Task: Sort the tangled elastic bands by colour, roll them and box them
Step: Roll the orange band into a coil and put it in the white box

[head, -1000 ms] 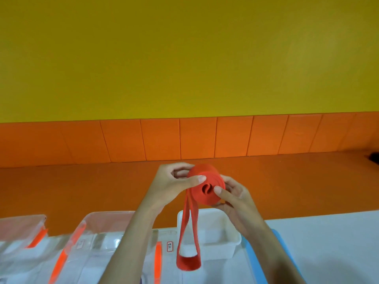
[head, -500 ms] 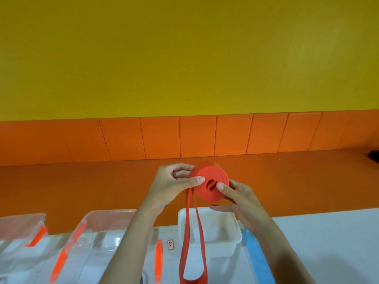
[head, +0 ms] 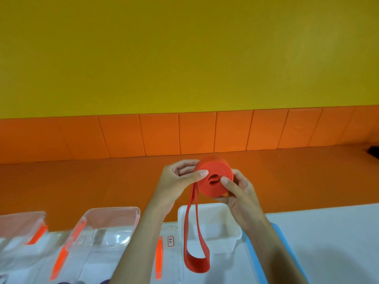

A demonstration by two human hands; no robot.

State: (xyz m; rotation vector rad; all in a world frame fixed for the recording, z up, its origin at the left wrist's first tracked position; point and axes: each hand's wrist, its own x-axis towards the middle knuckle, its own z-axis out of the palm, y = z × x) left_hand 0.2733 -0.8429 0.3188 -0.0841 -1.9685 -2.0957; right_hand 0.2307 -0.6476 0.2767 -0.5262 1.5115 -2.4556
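Left hand (head: 174, 181) and right hand (head: 240, 193) each pinch the rolled red-orange flat elastic band (head: 213, 177), thumbs on its face; loose tail loop hangs in front of the white plastic box (head: 235, 229). Small red-bordered label (head: 170, 241) just left: handwriting unreadable.

Person's body, head view.
We note left hand (head: 176, 182) and right hand (head: 241, 194): forearms (head: 133, 242) bare, nails (head: 204, 172) short.

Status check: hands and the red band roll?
Left hand, right hand both pinching red band roll, held up. Loose tail hangs unrolled before white box. No obstruction seen.
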